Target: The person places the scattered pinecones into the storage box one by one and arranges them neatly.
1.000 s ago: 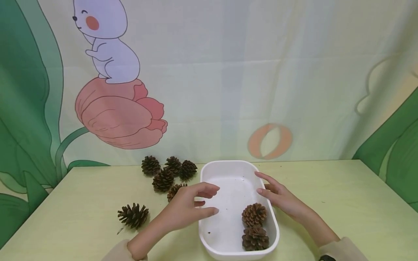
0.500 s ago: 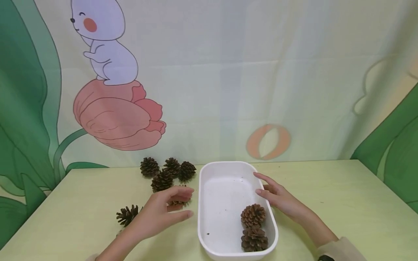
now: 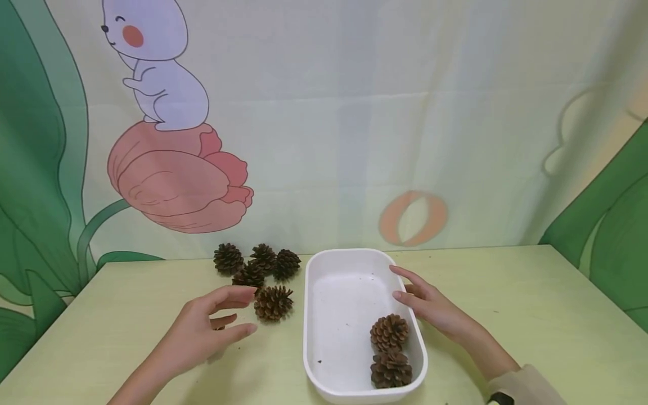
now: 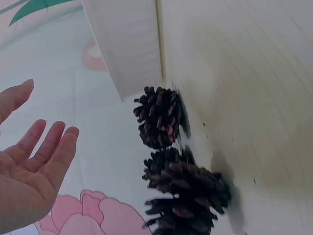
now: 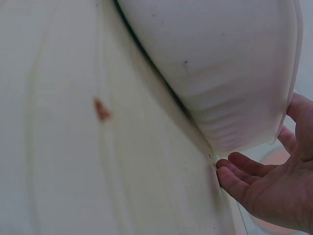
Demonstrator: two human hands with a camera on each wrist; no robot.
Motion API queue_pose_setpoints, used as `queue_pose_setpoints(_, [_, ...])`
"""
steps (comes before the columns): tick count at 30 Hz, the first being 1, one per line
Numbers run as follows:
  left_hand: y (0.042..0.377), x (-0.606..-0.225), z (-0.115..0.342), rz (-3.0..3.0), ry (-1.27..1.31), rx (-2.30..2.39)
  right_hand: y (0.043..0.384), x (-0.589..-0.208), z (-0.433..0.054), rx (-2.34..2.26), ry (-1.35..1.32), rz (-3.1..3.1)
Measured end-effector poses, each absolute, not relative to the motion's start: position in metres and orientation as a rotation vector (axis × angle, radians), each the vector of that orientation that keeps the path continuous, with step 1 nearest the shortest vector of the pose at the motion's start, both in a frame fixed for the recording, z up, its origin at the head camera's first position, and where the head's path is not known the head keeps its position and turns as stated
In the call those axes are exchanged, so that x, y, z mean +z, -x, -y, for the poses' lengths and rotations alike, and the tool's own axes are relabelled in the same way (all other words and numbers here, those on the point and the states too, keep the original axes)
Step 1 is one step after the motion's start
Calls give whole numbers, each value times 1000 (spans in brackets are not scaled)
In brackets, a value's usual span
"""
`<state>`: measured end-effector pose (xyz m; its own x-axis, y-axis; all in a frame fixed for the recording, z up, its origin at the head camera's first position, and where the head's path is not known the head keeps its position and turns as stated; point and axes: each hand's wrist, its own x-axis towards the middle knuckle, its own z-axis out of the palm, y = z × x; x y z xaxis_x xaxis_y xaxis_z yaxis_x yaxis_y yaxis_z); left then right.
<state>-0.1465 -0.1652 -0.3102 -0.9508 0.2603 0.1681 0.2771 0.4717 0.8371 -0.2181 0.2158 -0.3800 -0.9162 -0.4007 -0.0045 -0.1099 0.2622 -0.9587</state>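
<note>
My left hand (image 3: pixel 207 323) hovers over the table with thumb and fingers spread apart and nothing between them. Its fingertips overlap the edge of a brown pinecone (image 3: pixel 274 304). Another pinecone beneath this hand is almost wholly hidden. At the right side of a white plastic tub (image 3: pixel 365 392), my right hand (image 3: pixel 440 312) holds the rim, thumb and forefinger over the edge and the other fingers outside the wall. Inside the tub, two pinecones, an upper one (image 3: pixel 389 332) and a lower one (image 3: pixel 391 369), lie against the right wall. In the left wrist view, pinecones (image 4: pixel 159 117) stand beyond the open-palmed hand.
Several darker pinecones (image 3: pixel 249 275) cluster at the table's back left, close to the tub. Behind the table (image 3: pixel 506 315) hangs a printed cloth (image 3: pixel 304 140) with a white animal and a pink flower. Small dark crumbs lie in the tub and on the table.
My left hand has moved left from above the tub to over the table, uncovering the near pinecone of the cluster and covering the one further left. My right hand stays at the rim.
</note>
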Motion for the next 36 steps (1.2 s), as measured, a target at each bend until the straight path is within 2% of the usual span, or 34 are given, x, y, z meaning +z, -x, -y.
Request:
queue_pose_setpoints(11, [143,-313,193,2774,293,-1438,219,-379,-214,-1703,493,-2277])
queue_pose_setpoints(27, [155,-328,227,2762,272,-1219,217,-378,-215,-1709,469,-2276])
queue_pose_setpoints(36, [163,-333,245,2891,263,-1266,217,-378,-215,-1712,457,-2275])
